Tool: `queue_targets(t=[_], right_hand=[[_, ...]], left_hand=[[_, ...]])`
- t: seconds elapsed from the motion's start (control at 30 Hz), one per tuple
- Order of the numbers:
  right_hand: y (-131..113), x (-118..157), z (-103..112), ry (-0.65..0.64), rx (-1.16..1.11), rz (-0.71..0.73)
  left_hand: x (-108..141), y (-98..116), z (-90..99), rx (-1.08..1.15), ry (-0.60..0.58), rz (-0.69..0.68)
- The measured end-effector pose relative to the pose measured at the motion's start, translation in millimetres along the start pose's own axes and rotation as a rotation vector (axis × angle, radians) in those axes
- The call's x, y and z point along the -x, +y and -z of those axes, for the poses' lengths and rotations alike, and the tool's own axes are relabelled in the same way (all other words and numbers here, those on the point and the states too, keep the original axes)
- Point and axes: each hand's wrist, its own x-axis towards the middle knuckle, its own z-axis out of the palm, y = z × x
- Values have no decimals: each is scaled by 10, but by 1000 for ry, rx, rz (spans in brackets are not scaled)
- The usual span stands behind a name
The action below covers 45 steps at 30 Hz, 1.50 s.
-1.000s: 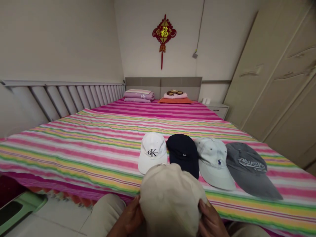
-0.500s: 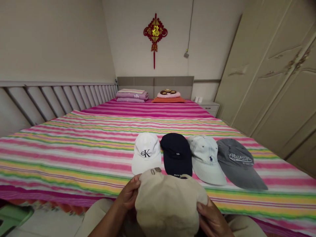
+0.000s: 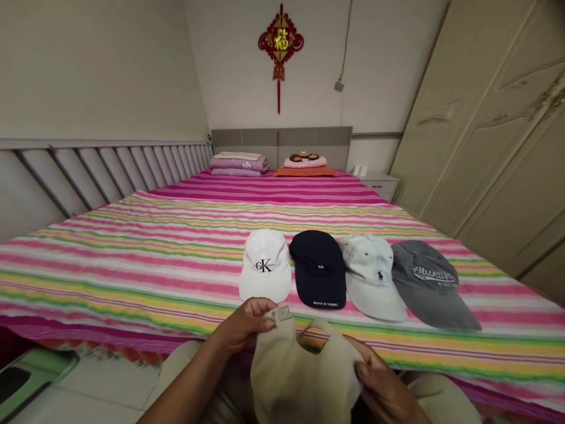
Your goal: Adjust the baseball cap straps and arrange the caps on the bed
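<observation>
A beige cap [image 3: 304,377] is held low over my lap at the bed's near edge, its back opening and strap turned up. My left hand [image 3: 245,327] pinches the strap end by the metal buckle [image 3: 281,315]. On the other side, my right hand [image 3: 382,380] grips the cap's edge with the thumb on top. Just beyond, four caps would be several in a row: a white cap [image 3: 265,262], a navy cap [image 3: 318,268], a pale denim cap [image 3: 371,274] and a grey cap [image 3: 430,280], brims toward me.
The striped bed cover [image 3: 132,253] spreads ahead, with folded purple bedding [image 3: 238,165] and a pink pillow [image 3: 304,162] by the headboard [image 3: 313,138]. A rail [image 3: 101,174] runs along the left, a wardrobe [image 3: 477,129] stands right. A green stool [image 3: 39,374] is at lower left.
The beige cap has tipped so that its back opening shows. My left hand has shifted from the cap's side up to the strap buckle. The view has tilted slightly down.
</observation>
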Motion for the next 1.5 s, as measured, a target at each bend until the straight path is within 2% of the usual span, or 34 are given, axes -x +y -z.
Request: queue_targets(t=[0.13,0.37,0.5,0.67,0.77,0.9,1.0,1.2,1.27,1.37,1.5], right_hand=[[-112,-21,-66,-12,52,100],[-142,-90,-79,131,-2,247],[-188,-125,-174,136,84,203],[-299,-218,-357,137,303,98],[-286,-285,-458,118,322,33],[-225,-331,-538,144,303,41],[-204,-336,-556,183,283,31],[-163,-346,-581,204,150,17],[-141,-349,-598,195,118,16],[-120,-348,-608,191,76,20],[-140,-338,-563,276,39,79]], left_hand=[[-24,20,-65,-56,9,32],[-6,68,-215,-163,82,-1],[-5,40,-295,-163,117,1],[-18,11,-420,-184,114,38],[-25,-6,-480,-230,117,39],[-46,-39,-512,-323,136,18],[-52,-64,-517,-445,174,-83],[-6,-125,-523,-625,133,-441],[4,-154,-526,-653,183,-494],[11,-204,-525,-421,225,-378],[24,-264,-513,79,168,-176]])
